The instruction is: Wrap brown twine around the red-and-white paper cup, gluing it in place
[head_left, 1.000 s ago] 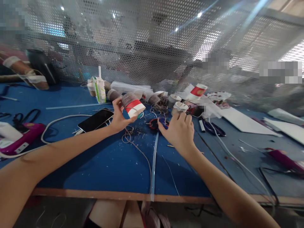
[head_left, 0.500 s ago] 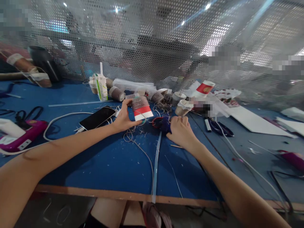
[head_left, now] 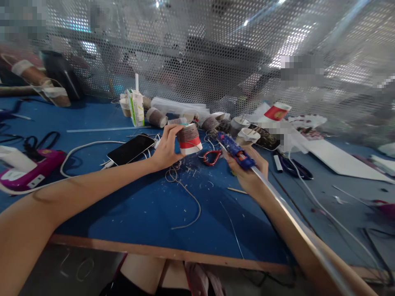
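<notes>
My left hand [head_left: 168,147] grips a paper cup [head_left: 190,144], red and white below, with grey-brown cord wound around its other end. Loose cord [head_left: 193,197] trails from near the cup over the blue table. In my right hand [head_left: 251,168] is a blue glue gun [head_left: 236,151], raised off the table, its nozzle turned toward the far side. A long clear glue stick [head_left: 286,207] runs out of its back along my right forearm. Between the hands lies a red-handled tool [head_left: 212,157], probably scissors or pliers, partly lost in clutter.
A phone [head_left: 132,149] on a white cable lies left, beside a purple power strip [head_left: 35,168]. Behind stand a drink carton [head_left: 135,107] and several cord-wrapped cups [head_left: 156,117]. To the right are dark-handled scissors [head_left: 298,167] and a white board [head_left: 342,158]. Perforated mesh [head_left: 173,53] rises behind.
My right hand has lifted the glue gun and turned it, so the glue stick swung from the table's front to along my forearm. The red-handled tool is uncovered. My left hand keeps the cup.
</notes>
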Tool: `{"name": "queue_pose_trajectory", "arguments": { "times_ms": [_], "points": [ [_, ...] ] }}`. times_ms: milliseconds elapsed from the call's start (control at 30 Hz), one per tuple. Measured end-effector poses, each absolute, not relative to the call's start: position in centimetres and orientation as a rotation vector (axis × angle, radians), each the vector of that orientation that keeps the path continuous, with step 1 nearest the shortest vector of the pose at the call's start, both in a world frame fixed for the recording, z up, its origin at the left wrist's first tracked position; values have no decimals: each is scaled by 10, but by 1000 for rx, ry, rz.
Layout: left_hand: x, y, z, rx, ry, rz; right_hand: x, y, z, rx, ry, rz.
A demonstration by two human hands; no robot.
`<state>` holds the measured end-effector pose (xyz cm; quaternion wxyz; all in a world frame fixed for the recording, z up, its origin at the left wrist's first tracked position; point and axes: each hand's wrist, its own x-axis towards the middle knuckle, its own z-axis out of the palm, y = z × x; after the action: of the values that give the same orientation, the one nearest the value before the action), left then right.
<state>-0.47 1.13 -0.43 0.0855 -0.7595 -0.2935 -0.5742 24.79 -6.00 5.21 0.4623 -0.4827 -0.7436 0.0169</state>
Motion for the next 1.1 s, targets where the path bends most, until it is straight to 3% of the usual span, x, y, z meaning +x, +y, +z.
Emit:
{"name": "queue_pose_trajectory", "arguments": {
  "times_ms": [133,367,600,1100],
  "points": [
    [-6,10,-4,-2312,-852,-1670,233,-73,50,-1151,-1756,566],
    [-5,13,-8,-2410,-819,-1651,229,-81,54,-1124,-2051,153],
    [-6,13,-8,-2487,-732,-1609,223,-87,55,-1149,-2101,-41],
    [-5,11,-5,-2459,-662,-1594,223,-82,53,-1151,-2142,30]
  ]
}}
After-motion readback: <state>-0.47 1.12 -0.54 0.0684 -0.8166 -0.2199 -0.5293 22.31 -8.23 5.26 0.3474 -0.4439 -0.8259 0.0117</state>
